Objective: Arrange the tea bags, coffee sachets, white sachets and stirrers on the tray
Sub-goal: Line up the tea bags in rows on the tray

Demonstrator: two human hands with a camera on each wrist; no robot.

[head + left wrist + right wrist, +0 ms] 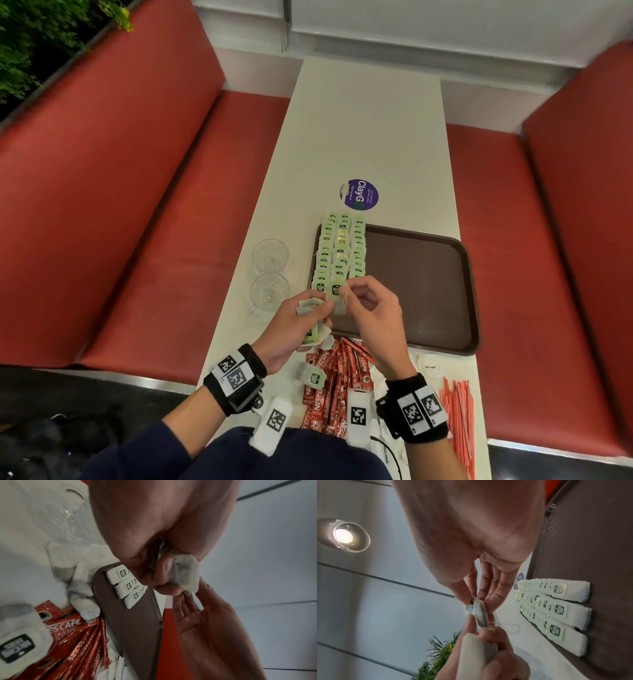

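A brown tray [421,284] lies on the white table, with three rows of green-tagged tea bags [340,253] along its left side. My left hand [301,325] grips a bundle of tea bags [313,337] just off the tray's near left corner. My right hand [368,305] pinches one tea bag [338,298] by its tag and string, right beside the left hand's thumb. In the right wrist view that tea bag [478,613] is held edge-on between thumb and fingers. Red coffee sachets [337,383] lie piled below the hands, with a loose tea bag [313,377] on them.
Two clear glass cups [270,274] stand left of the tray. Orange stirrers [459,421] lie at the table's near right edge, white sachets [428,368] beside them. A purple round sticker [359,194] is beyond the tray. Red benches flank the table.
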